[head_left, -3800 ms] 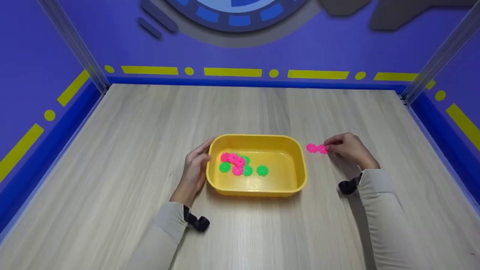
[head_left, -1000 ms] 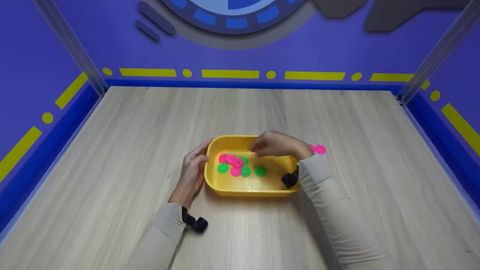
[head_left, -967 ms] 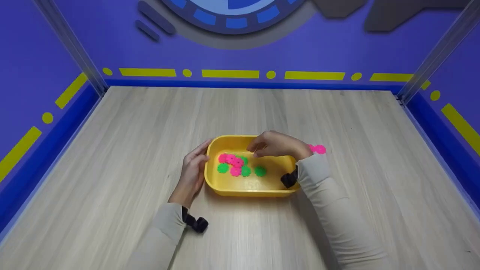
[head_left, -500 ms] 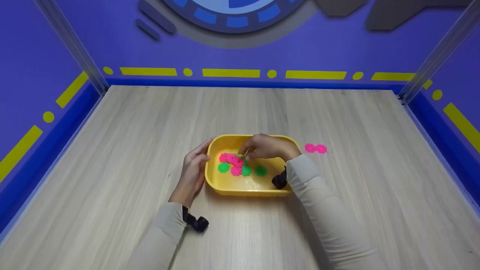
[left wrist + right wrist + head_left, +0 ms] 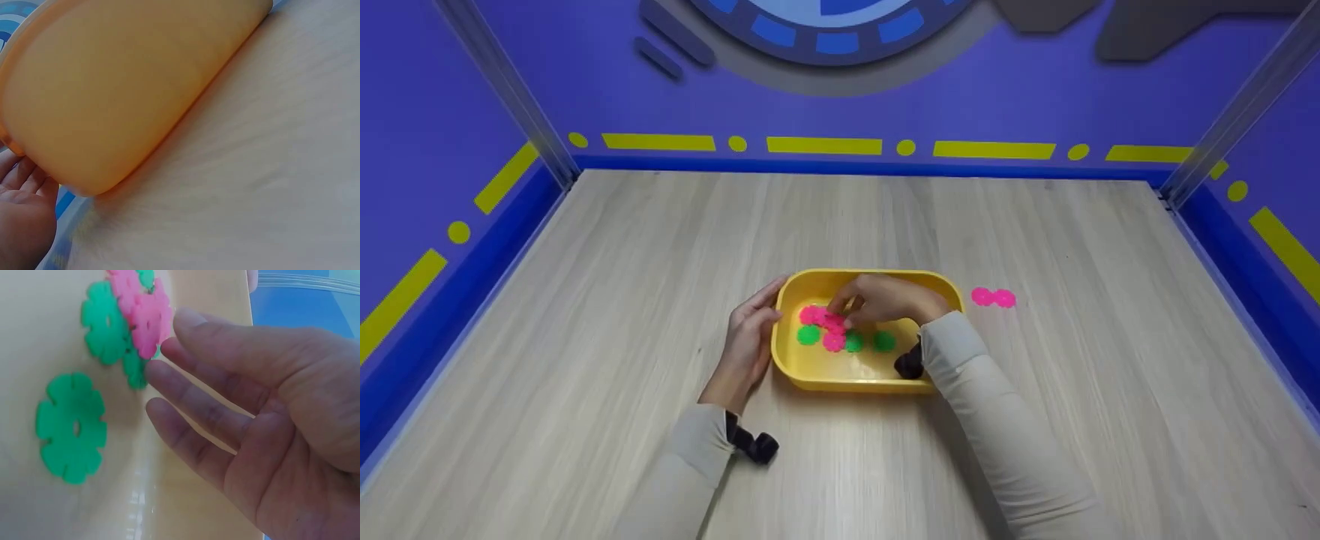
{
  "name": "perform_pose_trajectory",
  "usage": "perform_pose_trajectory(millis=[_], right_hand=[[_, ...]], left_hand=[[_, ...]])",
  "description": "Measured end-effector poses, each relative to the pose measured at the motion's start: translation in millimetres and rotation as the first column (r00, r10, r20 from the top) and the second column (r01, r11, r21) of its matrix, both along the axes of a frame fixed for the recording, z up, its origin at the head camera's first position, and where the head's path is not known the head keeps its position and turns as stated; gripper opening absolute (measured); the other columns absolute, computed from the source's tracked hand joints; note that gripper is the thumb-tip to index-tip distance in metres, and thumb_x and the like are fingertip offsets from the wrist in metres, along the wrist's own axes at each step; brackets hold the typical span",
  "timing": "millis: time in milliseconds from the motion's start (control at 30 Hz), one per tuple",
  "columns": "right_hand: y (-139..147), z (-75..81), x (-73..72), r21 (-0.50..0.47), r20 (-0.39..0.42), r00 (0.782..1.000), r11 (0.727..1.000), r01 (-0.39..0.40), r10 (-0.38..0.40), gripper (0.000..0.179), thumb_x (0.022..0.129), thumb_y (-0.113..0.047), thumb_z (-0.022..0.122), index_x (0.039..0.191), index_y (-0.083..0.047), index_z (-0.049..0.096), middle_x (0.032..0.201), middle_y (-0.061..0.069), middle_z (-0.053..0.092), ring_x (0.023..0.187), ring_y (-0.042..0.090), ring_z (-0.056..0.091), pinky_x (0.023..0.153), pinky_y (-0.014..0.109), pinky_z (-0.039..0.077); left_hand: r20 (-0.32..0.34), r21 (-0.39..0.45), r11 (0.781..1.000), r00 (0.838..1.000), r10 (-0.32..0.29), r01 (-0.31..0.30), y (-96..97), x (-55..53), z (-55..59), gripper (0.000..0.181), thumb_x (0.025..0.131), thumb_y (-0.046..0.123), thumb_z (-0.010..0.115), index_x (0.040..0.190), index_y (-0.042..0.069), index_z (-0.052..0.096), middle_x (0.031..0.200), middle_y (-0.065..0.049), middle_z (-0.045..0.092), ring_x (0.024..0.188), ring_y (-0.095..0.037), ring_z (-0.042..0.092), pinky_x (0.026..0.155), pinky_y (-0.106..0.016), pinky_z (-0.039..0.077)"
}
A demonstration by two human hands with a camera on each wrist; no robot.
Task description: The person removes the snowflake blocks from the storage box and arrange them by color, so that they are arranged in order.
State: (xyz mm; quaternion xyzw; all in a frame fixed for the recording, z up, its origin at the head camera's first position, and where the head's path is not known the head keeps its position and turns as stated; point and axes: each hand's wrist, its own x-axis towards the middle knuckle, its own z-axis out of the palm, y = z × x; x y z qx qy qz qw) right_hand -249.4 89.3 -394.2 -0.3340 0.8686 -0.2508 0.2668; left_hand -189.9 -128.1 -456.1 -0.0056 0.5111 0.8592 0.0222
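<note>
A yellow plastic tub (image 5: 877,386) stands on the table, with several pink and green notched snowflake discs inside. My left hand (image 5: 746,337) grips its left end, thumb at the rim. In the left wrist view, the fingers lie against the tub's outer wall (image 5: 112,101). My right hand (image 5: 889,298) reaches into the tub, thumb and fingertips at a pink disc (image 5: 147,326) in the cluster. Whether they touch that disc is unclear. One green disc (image 5: 884,341) lies apart below the hand. Right of the tub lies a joined pair of pink discs (image 5: 982,296).
The wood-grain table (image 5: 660,247) stretches around the tub. A blue wall with yellow marks (image 5: 825,145) stands behind, with side walls at left and right. A small black camera (image 5: 910,363) on the right wrist hangs over the tub's near right part.
My right hand let go of the joined pink pair right of the tub, entered the tub and moved left to the disc cluster. My left hand has kept its place on the tub.
</note>
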Motion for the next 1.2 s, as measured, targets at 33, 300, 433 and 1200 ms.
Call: perform_pose_trajectory(millis=[33, 300, 433, 1200], right_hand=[[-0.8, -0.3, 0.2, 0.003, -0.004, 1.000, 1.000, -0.001, 0.001, 0.032, 0.089, -0.011, 0.066, 0.122, -0.010, 0.067, 0.118, 0.005, 0.069, 0.107, 0.025, 0.064, 0.096, 0.035, 0.053], [-7.1, -0.7, 3.2, 0.025, -0.013, 0.999, 0.999, 0.037, -0.036, 0.035, 0.085, -0.009, 0.070, 0.120, -0.011, 0.068, 0.115, 0.003, 0.069, 0.098, 0.022, 0.063, 0.093, 0.034, 0.054], [-9.3, -1.5, 3.5, 0.053, -0.004, 0.998, 0.997, 0.056, -0.056, 0.036, 0.085, -0.009, 0.071, 0.120, -0.011, 0.068, 0.115, 0.004, 0.069, 0.098, 0.021, 0.062, 0.094, 0.033, 0.054], [-9.0, -5.8, 0.8, 0.024, -0.086, 0.996, 0.999, -0.024, 0.026, 0.021, 0.081, -0.005, 0.074, 0.101, -0.006, 0.071, 0.092, 0.006, 0.069, 0.080, 0.016, 0.056, 0.076, 0.024, 0.053]], left_hand=[[-0.001, -0.004, 1.000, 1.000, 0.001, -0.001, 0.0, -0.1, -0.1, 0.060, 0.081, -0.010, 0.040, 0.141, -0.010, 0.039, 0.152, -0.020, 0.036, 0.143, -0.025, 0.032, 0.116, -0.034, 0.029], [0.007, -0.008, 1.000, 1.000, 0.014, -0.014, 0.4, -0.3, 0.4, 0.060, 0.081, -0.011, 0.040, 0.141, -0.010, 0.039, 0.152, -0.019, 0.036, 0.143, -0.024, 0.031, 0.117, -0.035, 0.027], [0.007, -0.011, 1.000, 1.000, 0.013, -0.013, 0.1, -0.1, 0.8, 0.060, 0.081, -0.011, 0.041, 0.141, -0.010, 0.039, 0.152, -0.020, 0.035, 0.143, -0.024, 0.031, 0.117, -0.035, 0.028], [0.023, 0.013, 1.000, 1.000, -0.007, 0.007, -1.2, -0.2, 0.4, 0.060, 0.083, -0.010, 0.038, 0.142, -0.008, 0.038, 0.153, -0.018, 0.036, 0.143, -0.022, 0.033, 0.116, -0.032, 0.030]])
